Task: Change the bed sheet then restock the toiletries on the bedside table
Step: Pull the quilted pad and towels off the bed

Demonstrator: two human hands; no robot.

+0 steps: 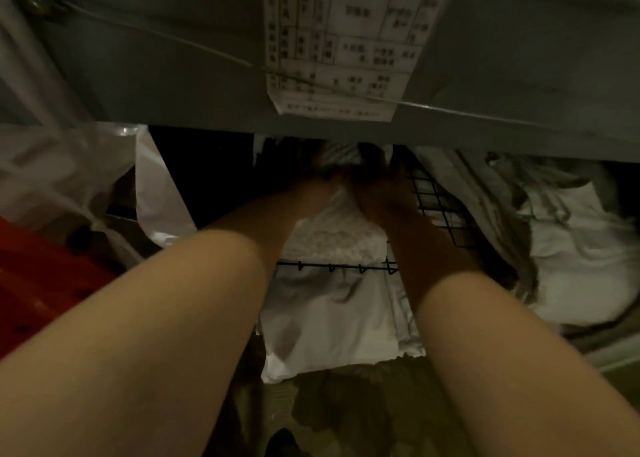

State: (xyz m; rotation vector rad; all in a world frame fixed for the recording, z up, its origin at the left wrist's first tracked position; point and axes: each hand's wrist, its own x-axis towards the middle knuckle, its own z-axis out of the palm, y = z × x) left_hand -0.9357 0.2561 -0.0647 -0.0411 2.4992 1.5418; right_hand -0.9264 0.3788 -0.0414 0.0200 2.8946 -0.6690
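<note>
- My fingers are lost in the dark under the shelf edge; I cannot tell whether either hand is gripping or lying flat
- Left hand (304, 182) and right hand (377, 182) sit close together, both on the far part of a white folded sheet (332, 234)
- That sheet lies in a black wire basket (440, 210), between my forearms; its near end hangs over the basket's near rim
- Wire grid shows just right of my right hand
- Far above the hands, a grey shelf panel (156, 58) with a printed paper chart (346, 44) stuck to it; text too blurred to read
- Right of the basket, a rumpled heap of white linen (568, 248)
- Left, clear plastic bags (62, 165) and a white bag (156, 196); a red crate (38, 280) nearer on the left
- Whole view dim and soft
</note>
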